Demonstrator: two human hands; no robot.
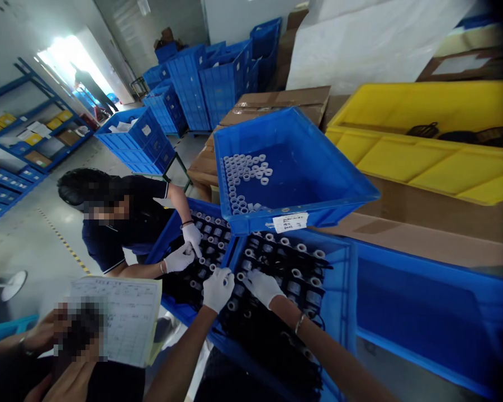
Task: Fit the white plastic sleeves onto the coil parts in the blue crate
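Blue crate (339,262) below us holds black trays of white-capped spools (295,273). Behind it a tilted blue bin (318,167) of white rings (245,176) overhangs. Left of the crate, a co-worker's gloved hands (184,251) sort. Our left hand (218,287) and right hand (263,286), gloved, fingers curled, rest on spools; whether they grip, we cannot tell.

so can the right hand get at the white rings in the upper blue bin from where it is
Probably yes. The right hand rests on the black tray just below the upper bin, which is open-topped, and nothing lies over the white rings. It would have to clear the front wall.
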